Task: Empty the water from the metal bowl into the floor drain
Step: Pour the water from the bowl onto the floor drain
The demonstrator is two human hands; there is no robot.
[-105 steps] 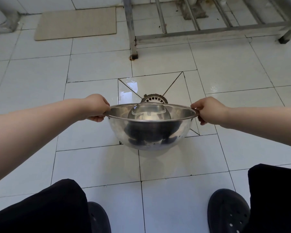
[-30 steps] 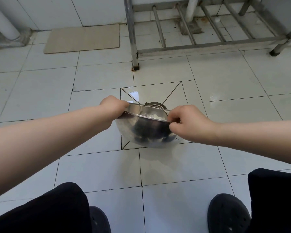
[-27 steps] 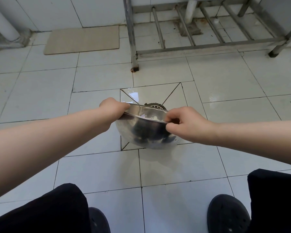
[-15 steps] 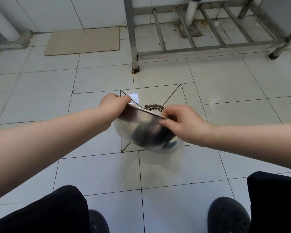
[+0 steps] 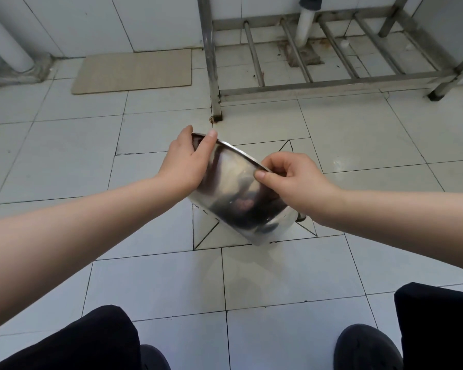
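The metal bowl (image 5: 238, 193) is tipped steeply away from me, so I see its shiny underside and only a thin line of rim. My left hand (image 5: 186, 162) grips the rim at its upper left. My right hand (image 5: 292, 180) pinches the rim on the right side. The bowl hangs above the tile square with diagonal cuts where the floor drain lies. Only a small dark edge of the floor drain (image 5: 301, 217) peeks out by my right wrist. The bowl's inside and any water are hidden.
A steel rack's leg (image 5: 214, 84) and low crossbars (image 5: 332, 85) stand just beyond the bowl. A beige mat (image 5: 134, 70) lies at the back left beside a white pipe (image 5: 6, 41). My knees and dark shoes (image 5: 366, 348) frame the near floor. Wet sheen shows on tiles to the right.
The bowl went from level to steeply tipped away from me. Both hands rose and turned with the rim, and the bowl now covers the drain.
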